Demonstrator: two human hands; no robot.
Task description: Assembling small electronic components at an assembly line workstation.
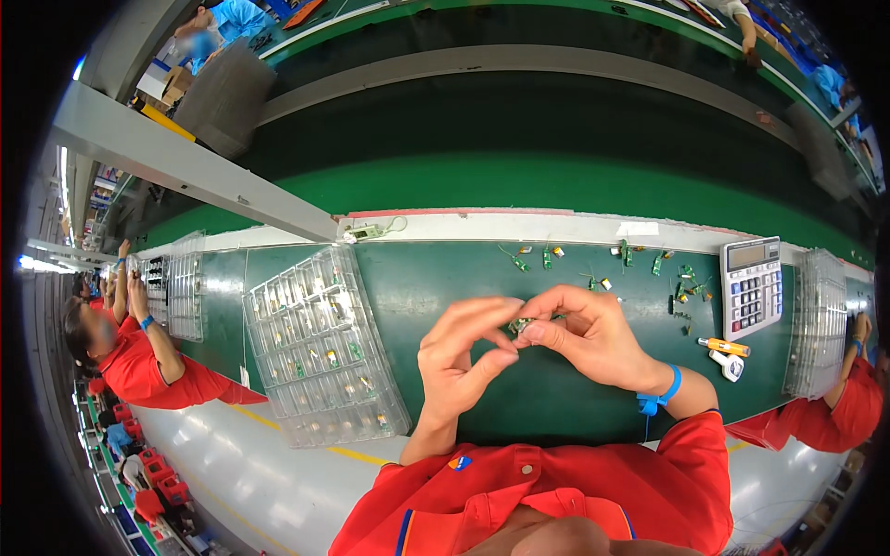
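A small green circuit board [520, 325] is pinched between the thumb and fingers of my right hand [598, 341], above the green table. My left hand [456, 360] meets it from the other side, thumb and fingertips drawn together right beside the board. What lies between those left fingertips is hidden. A blue wrist strap [660, 397] circles my right wrist. Left of my hands, a clear compartment tray [320, 347] holds several small boards. More small boards with wires [686, 285] lie loose beyond my right hand.
To the right are a calculator [752, 287], an orange-and-white pen-like tool [724, 347] and a white tag-like piece [729, 365]. Stacked clear trays [818, 324] stand farther right. A white ledge [519, 225] borders the table's far side; a grey post [199, 162] slants at the left. Co-workers in red sit on both sides.
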